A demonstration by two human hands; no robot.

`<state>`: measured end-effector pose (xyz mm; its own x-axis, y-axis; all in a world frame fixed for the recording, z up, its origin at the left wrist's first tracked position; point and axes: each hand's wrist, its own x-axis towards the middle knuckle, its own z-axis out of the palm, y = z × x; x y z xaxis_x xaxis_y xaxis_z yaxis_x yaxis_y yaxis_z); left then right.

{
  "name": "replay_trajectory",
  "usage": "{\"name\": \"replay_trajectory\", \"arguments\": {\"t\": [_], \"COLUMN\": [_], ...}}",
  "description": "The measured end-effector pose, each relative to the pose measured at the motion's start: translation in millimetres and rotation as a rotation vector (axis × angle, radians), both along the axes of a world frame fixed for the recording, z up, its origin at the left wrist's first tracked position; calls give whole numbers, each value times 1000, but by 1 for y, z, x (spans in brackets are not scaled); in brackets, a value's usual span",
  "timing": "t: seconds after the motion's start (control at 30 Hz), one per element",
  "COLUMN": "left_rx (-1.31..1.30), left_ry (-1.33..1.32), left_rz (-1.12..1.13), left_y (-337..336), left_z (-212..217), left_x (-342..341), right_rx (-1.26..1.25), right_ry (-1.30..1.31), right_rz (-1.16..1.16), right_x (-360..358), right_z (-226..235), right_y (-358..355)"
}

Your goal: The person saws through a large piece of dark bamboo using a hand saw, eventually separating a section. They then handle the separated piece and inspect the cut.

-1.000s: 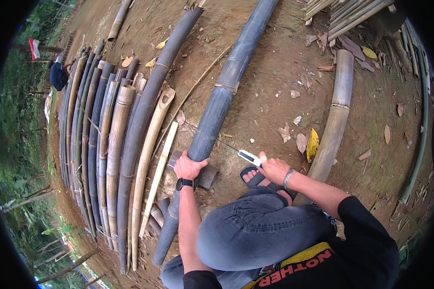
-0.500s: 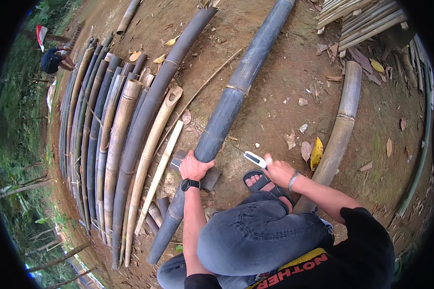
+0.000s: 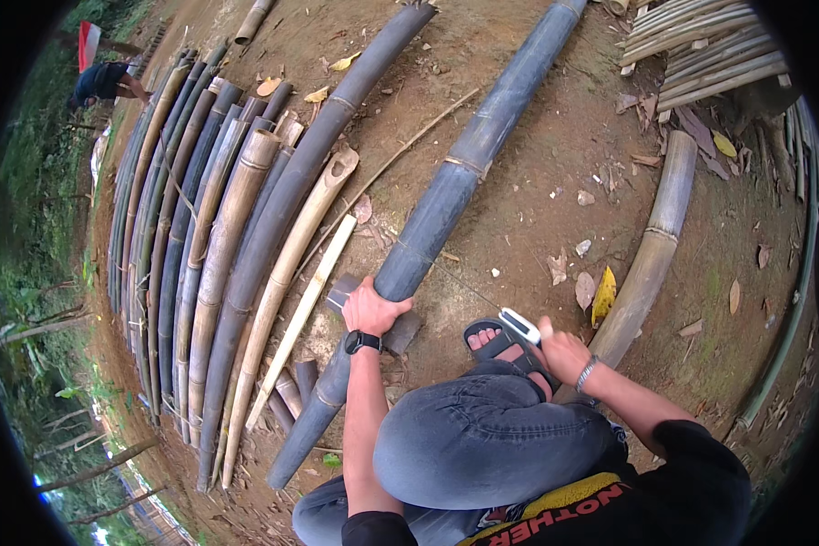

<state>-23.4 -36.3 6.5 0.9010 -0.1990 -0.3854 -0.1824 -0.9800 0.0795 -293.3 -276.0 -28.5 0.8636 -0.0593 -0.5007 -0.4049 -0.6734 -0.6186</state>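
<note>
A long dark bamboo pole [image 3: 430, 217] slants across the middle, over a short dark block-like piece [image 3: 402, 334] on the ground. My left hand [image 3: 375, 308] is wrapped over the pole, above that short piece. In my right hand [image 3: 564, 353] is a handsaw [image 3: 520, 326], gripped by its white handle with a dark inset. Its thin blade runs up and left to the pole's right side, just beyond my left hand. Whether the teeth are inside a cut is too small to tell.
Several bamboo poles [image 3: 218, 237] lie side by side at the left, with a pale split strip [image 3: 305, 318] nearest me. A thick bamboo length [image 3: 662, 238] rests at the right. Slatted bamboo [image 3: 701, 45] stands at the far right. Another person [image 3: 105, 82] bends at the far left.
My right hand has drawn the saw down and to the right, away from the pole. My left hand keeps its hold on the pole. The view has shifted slightly.
</note>
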Motion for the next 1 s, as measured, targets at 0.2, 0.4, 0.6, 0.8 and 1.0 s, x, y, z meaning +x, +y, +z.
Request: {"name": "replay_trajectory", "arguments": {"t": [0.2,0.4,0.6,0.8,1.0], "left_rx": [-51,-49,-73,-158,-139], "left_ry": [-58,-45,19,-159,-18], "left_rz": [-5,24,47,-27,3], "left_y": [-10,-6,8,5,17], "left_z": [-11,1,0,-21,-4], "left_x": [-17,-19,-19,-23,-23], "right_rx": [-90,-56,-39,-124,-11], "right_ry": [-169,-72,-52,-126,-158], "right_rz": [35,9,31,52,-22], "right_x": [57,13,-3,37,-31], "right_z": [-14,20,30,22,43], "right_y": [5,1,1,1,-4]}}
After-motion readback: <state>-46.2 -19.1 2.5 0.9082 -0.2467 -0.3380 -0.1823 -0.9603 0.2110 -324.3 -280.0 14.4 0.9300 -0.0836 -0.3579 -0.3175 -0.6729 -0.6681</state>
